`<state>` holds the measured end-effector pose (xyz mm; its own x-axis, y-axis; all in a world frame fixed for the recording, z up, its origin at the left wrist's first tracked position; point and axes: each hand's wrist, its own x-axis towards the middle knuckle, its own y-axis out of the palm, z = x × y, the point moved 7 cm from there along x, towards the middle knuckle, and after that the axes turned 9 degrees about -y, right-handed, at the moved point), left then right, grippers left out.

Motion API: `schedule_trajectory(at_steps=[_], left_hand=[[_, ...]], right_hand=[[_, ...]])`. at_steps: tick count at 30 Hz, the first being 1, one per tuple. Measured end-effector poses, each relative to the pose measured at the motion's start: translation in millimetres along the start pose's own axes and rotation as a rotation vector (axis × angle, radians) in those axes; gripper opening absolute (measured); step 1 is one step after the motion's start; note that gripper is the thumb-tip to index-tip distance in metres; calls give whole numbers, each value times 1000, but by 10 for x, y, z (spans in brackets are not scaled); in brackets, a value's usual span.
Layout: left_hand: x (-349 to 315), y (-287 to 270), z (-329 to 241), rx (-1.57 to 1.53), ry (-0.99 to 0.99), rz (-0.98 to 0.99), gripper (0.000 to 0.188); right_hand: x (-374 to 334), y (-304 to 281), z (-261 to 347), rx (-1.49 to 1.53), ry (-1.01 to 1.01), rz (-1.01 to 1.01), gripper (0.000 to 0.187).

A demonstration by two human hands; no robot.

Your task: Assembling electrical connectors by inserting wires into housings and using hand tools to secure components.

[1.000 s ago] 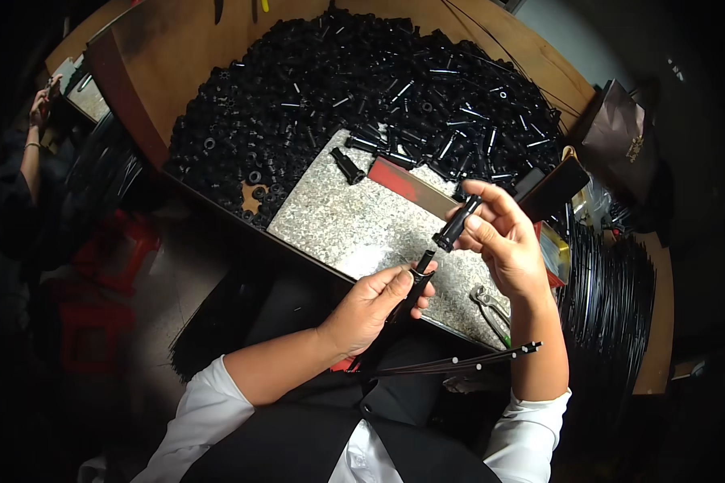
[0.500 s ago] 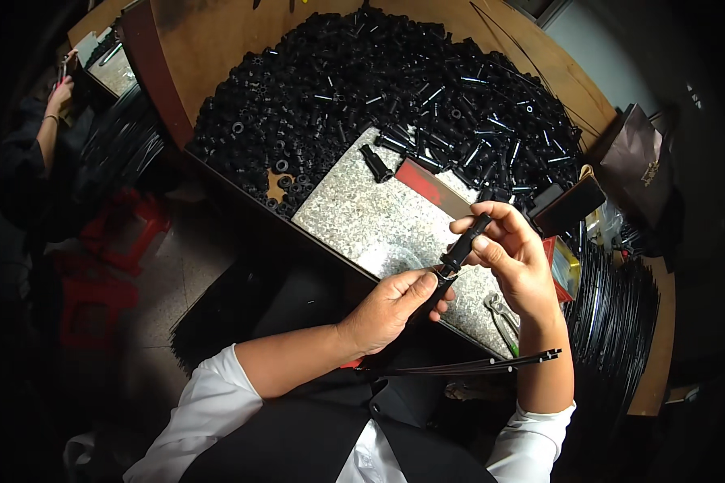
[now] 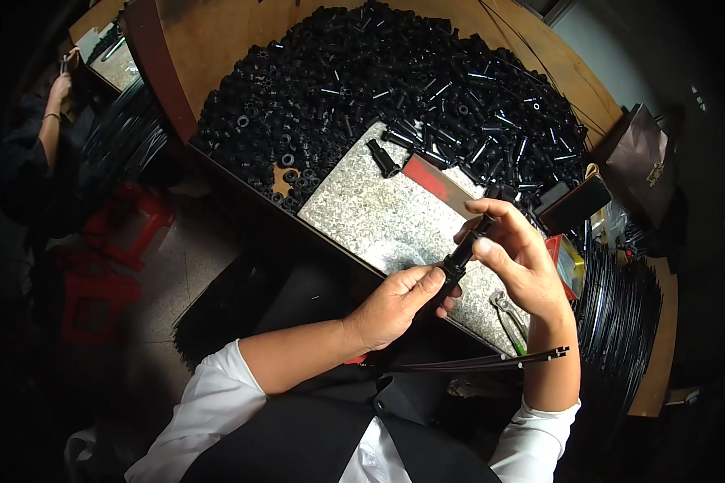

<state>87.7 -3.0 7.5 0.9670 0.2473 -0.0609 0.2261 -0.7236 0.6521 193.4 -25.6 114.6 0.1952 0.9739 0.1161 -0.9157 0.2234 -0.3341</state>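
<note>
Both hands hold one black tubular part (image 3: pixel 464 251) above the near edge of a grey speckled stone slab (image 3: pixel 379 217). My left hand (image 3: pixel 395 302) grips its lower end from below. My right hand (image 3: pixel 515 258) pinches its upper end with thumb and fingers. A bundle of thin black rods (image 3: pixel 475 364) lies across my lap, under my right forearm. One loose black tube (image 3: pixel 383 158) lies on the slab's far side.
A big heap of small black tubes and rings (image 3: pixel 379 80) covers the wooden table (image 3: pixel 217 32) behind the slab. Pliers (image 3: pixel 509 320) lie at the slab's right end. Coiled black rods (image 3: pixel 620 322) hang at right. Another person's arm (image 3: pixel 52 121) shows far left, near a red stool (image 3: pixel 129 225).
My hands have come closer together on the black part and dropped slightly toward me. The view has shifted a little.
</note>
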Motion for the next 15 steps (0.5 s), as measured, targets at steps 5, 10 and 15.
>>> schedule_trajectory(at_steps=[5,10,15], left_hand=[[-36,45,-34,70,11,10,37],[-45,16,9,103,59,-20,37],[-61,60,-56,202,111,-61,39]], right_hand=[[-36,-22,1,21,26,-58,36],[-43,39,128,-156,0,-110,33],[-40,47,286,-550,12,-123,31]])
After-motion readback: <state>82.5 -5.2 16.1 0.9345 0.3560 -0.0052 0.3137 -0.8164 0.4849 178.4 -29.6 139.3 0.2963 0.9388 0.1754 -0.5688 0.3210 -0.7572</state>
